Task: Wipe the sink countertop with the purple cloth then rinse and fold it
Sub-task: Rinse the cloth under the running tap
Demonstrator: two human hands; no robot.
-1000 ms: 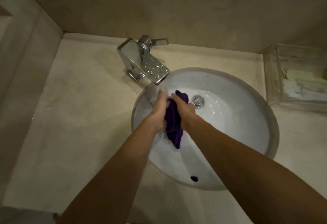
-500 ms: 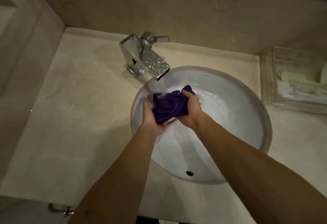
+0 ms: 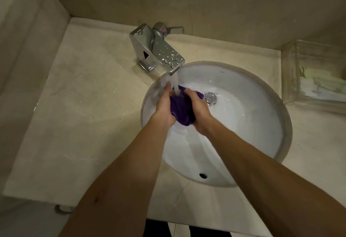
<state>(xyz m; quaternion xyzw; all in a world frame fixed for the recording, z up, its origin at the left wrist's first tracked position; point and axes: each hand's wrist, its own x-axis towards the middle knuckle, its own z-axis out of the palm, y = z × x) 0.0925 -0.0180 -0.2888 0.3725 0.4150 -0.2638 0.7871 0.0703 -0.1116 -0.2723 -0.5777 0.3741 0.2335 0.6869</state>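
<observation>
Half a second back the purple cloth (image 3: 180, 109) was spread wider between the palms, and now both hands have closed in and bunched it into a tight wad under the running water; the drain stopper (image 3: 211, 98), hidden behind the cloth in that earlier frame, shows again just to the right of it. The left hand (image 3: 164, 106) cups the wad from its left side, fingers reaching up toward the stream, and the right hand (image 3: 196, 107) curls over it from the right, so the two hands press together with the cloth clamped between them. The wad sits over the back left part of the white sink bowl (image 3: 252, 143), directly beneath the spout of the chrome faucet (image 3: 159, 49), and the water stream (image 3: 175, 83) falls onto its top edge. Droplets bead on the faucet's flat top, and its lever points right along the back edge of the countertop (image 3: 84, 105). Water ripples across the bowl around the stopper. An overflow hole (image 3: 202, 175) shows on the near wall of the bowl. At the right back corner of the countertop stands a clear box (image 3: 314, 74) with pale items inside, too blurred to name.
</observation>
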